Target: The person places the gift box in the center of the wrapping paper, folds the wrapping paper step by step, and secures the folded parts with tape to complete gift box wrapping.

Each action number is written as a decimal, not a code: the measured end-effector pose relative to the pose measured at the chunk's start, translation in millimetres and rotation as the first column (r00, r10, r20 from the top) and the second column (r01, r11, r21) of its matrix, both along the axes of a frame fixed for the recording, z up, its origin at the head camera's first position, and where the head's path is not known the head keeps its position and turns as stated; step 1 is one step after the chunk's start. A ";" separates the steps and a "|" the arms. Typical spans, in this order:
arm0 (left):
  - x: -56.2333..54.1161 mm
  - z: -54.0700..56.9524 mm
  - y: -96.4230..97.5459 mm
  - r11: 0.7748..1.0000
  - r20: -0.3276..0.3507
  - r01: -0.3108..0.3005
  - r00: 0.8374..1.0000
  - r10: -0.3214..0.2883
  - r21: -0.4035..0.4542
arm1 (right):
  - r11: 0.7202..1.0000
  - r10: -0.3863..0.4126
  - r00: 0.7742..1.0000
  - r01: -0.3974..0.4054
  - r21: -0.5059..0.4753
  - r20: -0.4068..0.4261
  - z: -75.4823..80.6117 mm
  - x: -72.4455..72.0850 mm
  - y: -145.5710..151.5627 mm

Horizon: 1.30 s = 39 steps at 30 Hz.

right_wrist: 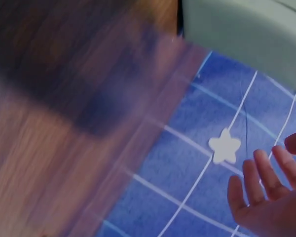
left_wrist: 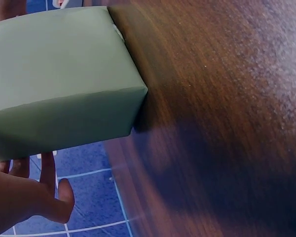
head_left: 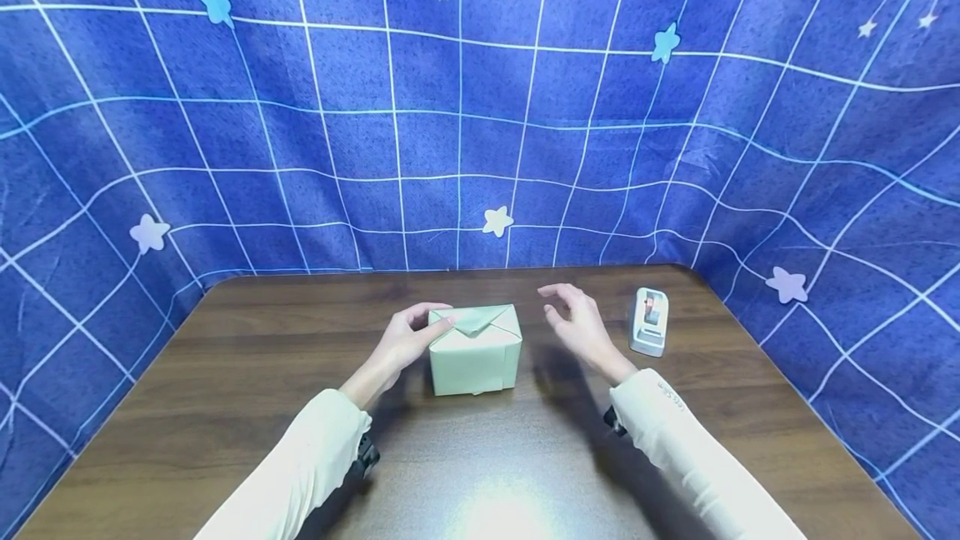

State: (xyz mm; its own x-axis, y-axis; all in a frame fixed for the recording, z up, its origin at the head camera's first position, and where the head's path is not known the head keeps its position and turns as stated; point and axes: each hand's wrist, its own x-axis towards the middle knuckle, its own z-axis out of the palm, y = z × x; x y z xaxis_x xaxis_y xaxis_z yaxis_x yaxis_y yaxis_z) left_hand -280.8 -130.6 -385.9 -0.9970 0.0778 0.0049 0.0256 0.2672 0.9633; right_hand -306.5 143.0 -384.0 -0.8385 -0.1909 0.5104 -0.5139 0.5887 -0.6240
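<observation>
A box wrapped in pale green paper [head_left: 476,365] stands on the table, a folded triangular flap on its top face. At its left end, my left hand [head_left: 405,340] holds it, thumb over the top and fingers at the far side. Several of those fingers [left_wrist: 48,170] meet the box's edge in the left wrist view; the thumb is hidden there. My right hand [head_left: 581,323] hovers apart from the box on its right, holding nothing. Its fingers [right_wrist: 271,177] are spread and loosely bent in the right wrist view.
To the right of my right hand lies a small white object like a tape dispenser [head_left: 648,322]. The brown wooden table [head_left: 247,357] ends at a blue curtain [head_left: 420,140] with white grid lines and stars, which surrounds the back and sides.
</observation>
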 end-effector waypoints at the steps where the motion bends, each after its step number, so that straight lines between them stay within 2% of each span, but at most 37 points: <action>1: -0.1 -0.2 0.0 1.000 0.002 -0.001 1.000 0.001 -0.001 | 0.999 -0.028 1.000 0.028 0.018 -0.010 1.0 -0.5 4.1; 4: 1.6 2.0 0.3 1.000 0.006 -0.006 1.000 0.006 -0.002 | 0.992 -0.108 0.994 0.110 0.056 -0.033 2.7 -2.7 17.6; 6: 6.2 7.6 2.0 1.000 -0.001 -0.008 1.000 0.008 -0.004 | 0.984 -0.159 0.986 0.162 0.071 -0.043 2.3 -4.9 27.8; 11: 20.0 22.6 6.8 0.999 -0.028 -0.018 0.999 0.018 -0.027 | 0.956 -0.273 0.960 0.279 0.096 -0.066 -2.8 -10.6 55.2; 13: 22.3 24.7 7.6 0.999 -0.030 -0.021 0.999 0.020 -0.032 | 0.940 -0.319 0.945 0.325 0.108 -0.072 -4.3 -11.2 65.9; 16: 23.3 25.7 7.8 0.999 -0.031 -0.020 0.999 0.019 -0.033 | 0.904 -0.402 0.914 0.406 0.133 -0.058 -6.5 -9.6 80.8; 21: 20.2 23.2 7.0 0.999 -0.029 -0.019 0.999 0.018 -0.034 | 0.826 -0.541 0.841 0.530 0.194 0.004 -13.2 -5.8 103.8; 25: 9.2 9.6 3.8 0.999 -0.033 -0.024 0.999 0.023 -0.036 | 0.785 -0.598 0.798 0.566 0.253 0.071 -19.6 -3.1 120.1; 29: -1.6 -4.5 0.4 0.999 -0.032 -0.028 0.999 0.027 -0.036 | 0.767 -0.619 0.778 0.569 0.297 0.107 -26.3 -1.7 130.2; 34: -0.8 -4.2 0.2 0.999 -0.032 -0.032 0.999 0.031 -0.029 | 0.776 -0.607 0.777 0.532 0.339 0.168 -28.7 1.1 133.4; 39: -1.1 -4.4 0.5 0.999 -0.051 -0.031 0.998 0.030 -0.037 | 0.785 -0.601 0.770 0.519 0.339 0.212 -29.4 1.9 131.6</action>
